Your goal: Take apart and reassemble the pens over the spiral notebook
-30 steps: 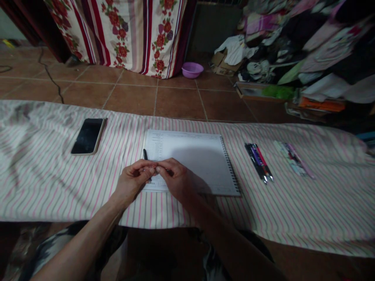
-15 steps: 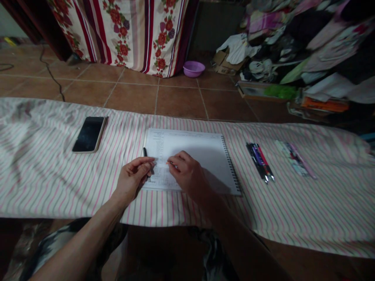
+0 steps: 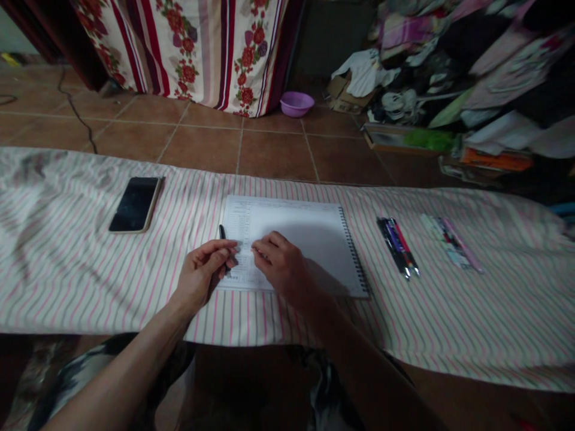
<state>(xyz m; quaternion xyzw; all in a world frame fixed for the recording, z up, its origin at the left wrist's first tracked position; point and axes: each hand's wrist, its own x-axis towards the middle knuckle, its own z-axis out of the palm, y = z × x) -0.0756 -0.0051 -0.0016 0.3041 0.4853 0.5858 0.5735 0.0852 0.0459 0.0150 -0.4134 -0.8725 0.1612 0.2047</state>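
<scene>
A spiral notebook [image 3: 314,224] lies open on the striped cloth, with printed lines down its left side and rings along its right edge. Over its left edge my left hand [image 3: 204,266] is closed, thumb and fingertips pinched on something too small to make out. A black pen [image 3: 221,231] runs behind those fingers; whether they grip it or it lies beneath is unclear. My right hand [image 3: 281,263] is above the page, its fingers also pinched, and whatever is between them is too small to name. A short gap separates the two hands' fingertips.
A phone [image 3: 136,205] lies on the cloth [image 3: 90,287] to the left. To the right are several pens [image 3: 398,245] and another group of slim pens [image 3: 451,239]. Beyond the cloth, a purple basin [image 3: 297,105] stands on the tiled floor near heaped clothes [image 3: 507,78].
My right hand has shifted slightly left, closer to my left hand. Both hands stay pinched, and the notebook and pens keep their places.
</scene>
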